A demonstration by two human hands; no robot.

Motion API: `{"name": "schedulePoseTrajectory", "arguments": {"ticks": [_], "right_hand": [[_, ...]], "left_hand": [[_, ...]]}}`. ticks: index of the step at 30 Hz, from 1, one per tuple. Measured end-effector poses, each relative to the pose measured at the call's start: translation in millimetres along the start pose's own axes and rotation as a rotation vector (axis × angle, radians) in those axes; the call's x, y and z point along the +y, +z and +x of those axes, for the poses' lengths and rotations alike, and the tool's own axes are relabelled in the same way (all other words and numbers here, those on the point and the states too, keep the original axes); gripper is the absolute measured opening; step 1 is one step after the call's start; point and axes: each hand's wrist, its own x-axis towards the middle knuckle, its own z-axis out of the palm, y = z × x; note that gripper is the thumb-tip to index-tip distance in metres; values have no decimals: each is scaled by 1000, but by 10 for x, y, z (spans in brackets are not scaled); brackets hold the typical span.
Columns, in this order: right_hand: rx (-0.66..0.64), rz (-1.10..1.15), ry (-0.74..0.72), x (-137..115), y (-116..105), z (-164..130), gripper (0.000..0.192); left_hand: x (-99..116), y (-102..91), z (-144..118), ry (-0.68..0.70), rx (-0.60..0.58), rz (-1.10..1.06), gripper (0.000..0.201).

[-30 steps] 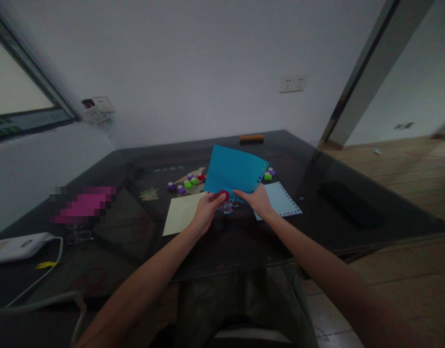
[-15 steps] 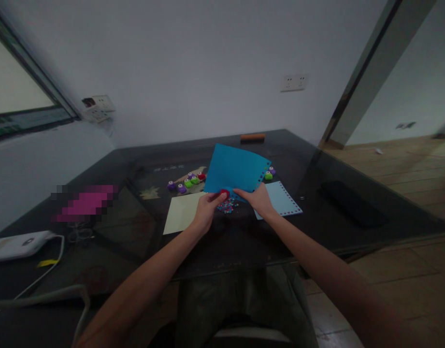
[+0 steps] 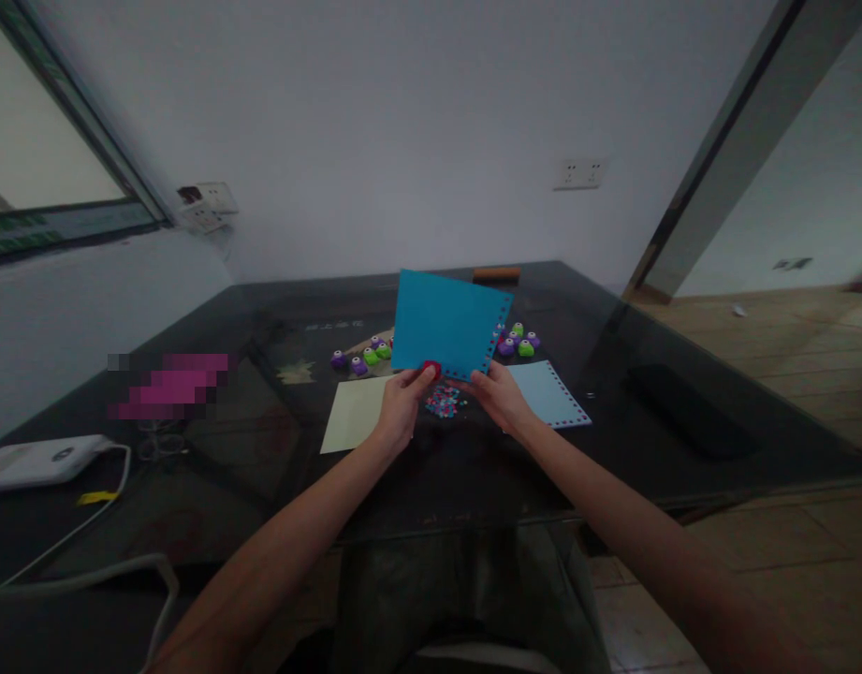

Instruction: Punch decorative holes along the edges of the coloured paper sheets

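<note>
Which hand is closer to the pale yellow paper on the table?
Left. The left hand is right beside the pale yellow paper, by its right edge. The right hand is farther away, past the confetti pile.

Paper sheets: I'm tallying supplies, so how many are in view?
3. A bright blue paper sheet held up in both hands, a pale yellow paper sheet flat at left, a light blue perforated sheet flat at right. More may be hidden.

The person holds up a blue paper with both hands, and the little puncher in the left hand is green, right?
Not quite. The head view shows the little puncher in the left hand is red, not green. The blue paper is indeed held up, with the right hand helping.
</note>
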Motion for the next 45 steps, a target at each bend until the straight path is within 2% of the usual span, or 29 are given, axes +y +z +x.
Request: {"name": "schedulePoseTrajectory", "arguments": {"ticks": [2, 4, 8, 12, 16, 21, 26, 38, 45], "right_hand": [[-72, 75, 11, 56, 79, -25, 61], [-68, 108, 31, 111, 186, -29, 59], [71, 97, 38, 153, 411, 40, 48], [180, 109, -17, 116, 521, 112, 43], [243, 148, -29, 106, 527, 121, 40], [262, 176, -22, 148, 520, 119, 34], [275, 188, 4, 201, 499, 132, 31], [266, 306, 63, 201, 471, 157, 38], [369, 400, 35, 238, 476, 175, 36]], "left_hand": [[26, 6, 7, -5, 24, -38, 26], [41, 25, 11, -7, 31, -52, 26], [38, 109, 36, 8, 22, -23, 26], [-16, 198, 86, 61, 64, -9, 25], [-112, 220, 114, 72, 78, 36, 24], [-185, 192, 108, 92, 107, 67, 22], [-212, 185, 95, 103, 124, 88, 21], [-266, 116, 147, 95, 120, 99, 24], [-244, 91, 142, 67, 73, 22, 27]]}}
